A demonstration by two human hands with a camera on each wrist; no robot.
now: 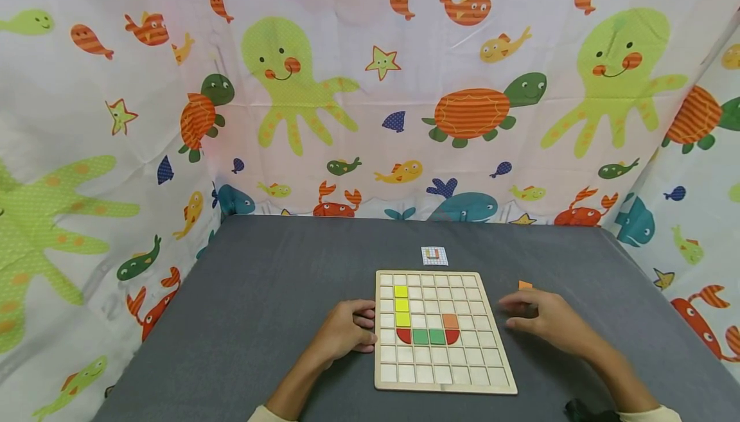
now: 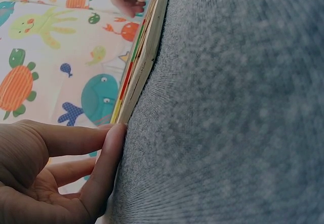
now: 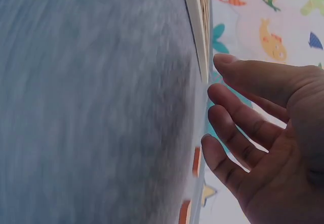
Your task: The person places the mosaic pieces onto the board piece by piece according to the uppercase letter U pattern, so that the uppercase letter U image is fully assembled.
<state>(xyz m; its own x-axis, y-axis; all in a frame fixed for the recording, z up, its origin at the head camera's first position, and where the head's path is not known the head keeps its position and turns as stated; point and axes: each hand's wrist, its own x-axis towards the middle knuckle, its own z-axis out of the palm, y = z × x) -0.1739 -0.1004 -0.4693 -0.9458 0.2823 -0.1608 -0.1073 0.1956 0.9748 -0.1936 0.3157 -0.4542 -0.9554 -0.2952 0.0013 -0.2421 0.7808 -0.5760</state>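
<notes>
A wooden grid board lies flat on the table. On it sit three yellow squares in a column, two red rounded-corner tiles, two green squares between them, and an orange square above the right red tile. My left hand touches the board's left edge with loosely bent fingers; in the left wrist view its fingertips are right at the board's edge. Off the board's right side my right hand hovers with loosely bent, parted fingers and nothing between them, close to an orange tile.
Behind the board lies a small pattern card with a coloured U shape on a grid. Two orange tiles show on the table in the right wrist view. A sea-animal print curtain hangs around the grey table.
</notes>
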